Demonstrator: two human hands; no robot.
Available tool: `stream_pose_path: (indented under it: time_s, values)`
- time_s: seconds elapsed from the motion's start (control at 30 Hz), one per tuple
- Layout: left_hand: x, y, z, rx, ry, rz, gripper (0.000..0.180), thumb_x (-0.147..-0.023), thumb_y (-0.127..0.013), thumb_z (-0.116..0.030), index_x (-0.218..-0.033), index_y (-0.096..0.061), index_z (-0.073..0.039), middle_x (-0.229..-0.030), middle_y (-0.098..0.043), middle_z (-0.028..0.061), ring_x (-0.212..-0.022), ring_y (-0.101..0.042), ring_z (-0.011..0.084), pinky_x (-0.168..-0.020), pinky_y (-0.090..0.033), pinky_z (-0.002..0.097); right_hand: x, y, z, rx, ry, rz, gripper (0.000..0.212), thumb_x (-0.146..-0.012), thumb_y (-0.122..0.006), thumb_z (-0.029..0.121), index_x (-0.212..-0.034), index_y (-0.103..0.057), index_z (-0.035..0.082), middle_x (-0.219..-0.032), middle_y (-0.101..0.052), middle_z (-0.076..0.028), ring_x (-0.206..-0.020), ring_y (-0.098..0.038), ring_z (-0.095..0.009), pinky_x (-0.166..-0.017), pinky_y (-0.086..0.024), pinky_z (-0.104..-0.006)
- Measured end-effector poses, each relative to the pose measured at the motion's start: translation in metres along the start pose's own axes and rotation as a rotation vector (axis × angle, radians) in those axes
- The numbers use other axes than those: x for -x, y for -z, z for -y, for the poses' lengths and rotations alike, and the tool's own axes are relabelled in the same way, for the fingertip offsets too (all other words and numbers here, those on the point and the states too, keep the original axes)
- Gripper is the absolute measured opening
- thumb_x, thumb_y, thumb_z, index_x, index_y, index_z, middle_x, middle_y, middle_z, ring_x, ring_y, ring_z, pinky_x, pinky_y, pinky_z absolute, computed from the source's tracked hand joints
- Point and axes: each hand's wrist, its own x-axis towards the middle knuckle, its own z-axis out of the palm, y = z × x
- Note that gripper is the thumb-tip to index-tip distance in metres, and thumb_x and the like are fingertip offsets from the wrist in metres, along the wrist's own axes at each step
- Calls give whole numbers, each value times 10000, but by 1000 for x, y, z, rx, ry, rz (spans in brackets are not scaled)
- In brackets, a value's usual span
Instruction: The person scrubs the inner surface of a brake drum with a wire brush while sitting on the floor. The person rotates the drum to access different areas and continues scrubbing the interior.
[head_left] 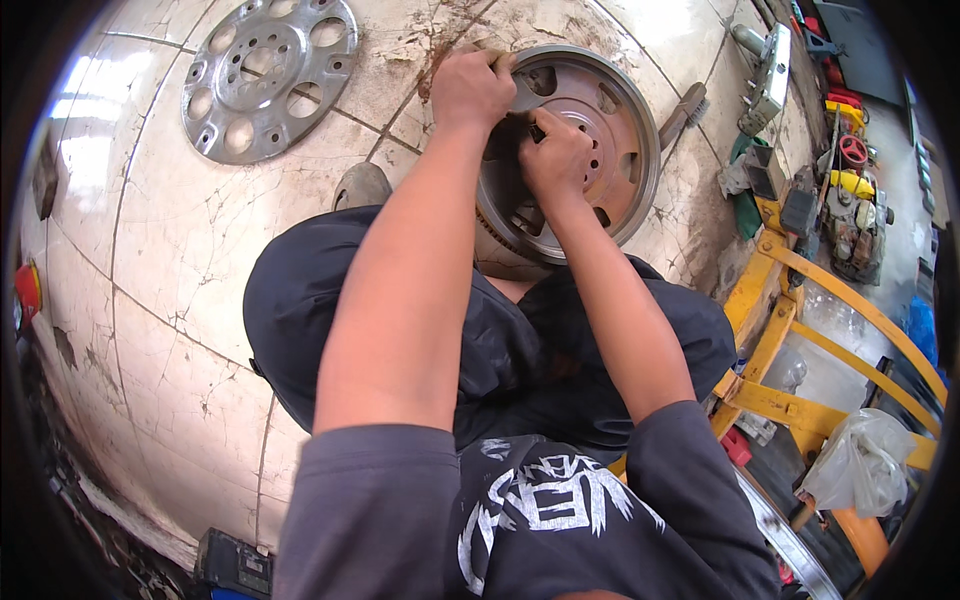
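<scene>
A round metal flywheel (625, 190) with a toothed rim, several holes and a rust-brown inner face is tilted up in front of my crossed legs. My left hand (473, 92) is closed on its upper left rim. Over the flywheel's inner face, left of its centre bolt holes, my right hand (557, 158) is closed with the fingers curled. A dark patch shows beside those fingers, and what they hold, if anything, is hidden. A brush (684, 115) with a wooden handle lies on the floor just right of the flywheel.
A flat silver metal plate (215, 125) with large round holes lies on the cracked tile floor at the far left. To my right stand a yellow metal frame (780, 405) with a plastic bag (860, 460), and several machine parts (855, 230). A dark case (232, 563) sits lower left.
</scene>
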Motion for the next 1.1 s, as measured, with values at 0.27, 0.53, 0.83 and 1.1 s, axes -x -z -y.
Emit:
stream_pose_path:
  time_s: [0.27, 0.53, 0.83, 1.1]
  values:
    - [-1, 7, -7, -1, 62, 94, 347, -958, -670, -353, -1088, -809, -63, -1131, -752, 180, -1061, -705, 386, -949, -544, 447, -2, 3, -2, -109, -48, 23, 199, -768, -717, 53, -944, -808, 75, -886, -752, -186, -820, -731, -376, -753, -565, -441]
    - [-6, 6, -4, 12, 80, 116, 392, -964, -657, -382, -1139, -789, -57, -1146, -744, 207, -1086, -696, 408, -969, -533, 453, 4, 1, -6, -150, -145, -1, 151, -838, -791, 171, -966, -829, 99, -881, -781, -134, -785, -748, -318, -745, -559, -391]
    - [-7, 4, -4, 100, 213, 81, 386, -1012, -571, -370, -1124, -789, -72, -1083, -744, 249, -1056, -692, 440, -953, -519, 491, -36, -4, 6, -77, -240, -131, 75, -828, -765, 71, -896, -796, 62, -825, -743, -212, -792, -739, -379, -765, -560, -452]
    - [-8, 0, 1, 99, 196, 116, 373, -1019, -547, -330, -1123, -762, -43, -1059, -740, 249, -1040, -683, 452, -943, -515, 512, -29, -10, 0, -96, -237, -99, 149, -858, -762, 145, -991, -821, 113, -921, -784, -147, -825, -752, -335, -777, -566, -402]
